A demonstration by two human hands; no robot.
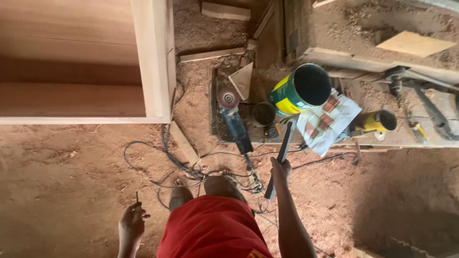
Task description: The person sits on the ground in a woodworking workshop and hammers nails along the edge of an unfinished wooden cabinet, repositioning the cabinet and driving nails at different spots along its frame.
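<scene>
Left hand [131, 223], lower left, fingers curled, pinching a thin dark nail-like pin [136, 197] that points upward above the sawdust-covered floor [62, 191]. Upper left: open wooden cabinet frame [152, 57] with pale boards. Centre, below: red shorts [213, 229] and knees of the person, standing among tangled black cables [177, 165]. Centre, above: angle grinder [234, 117] with its disc uppermost, lying on a dusty low board; just beside it a small dark can [263, 113]. Right hand [280, 169], closed in a fist around a long dark bar-shaped tool [281, 155], its upper end reaching toward a green-and-yellow paint tin [299, 90] tipped on its side, mouth open to the camera. Right of the tin: crumpled white paper with reddish patches [327, 122], then a smaller yellow can [377, 121], also on its side. Far right: workbench [382, 48] strewn with sawdust and offcuts.
</scene>
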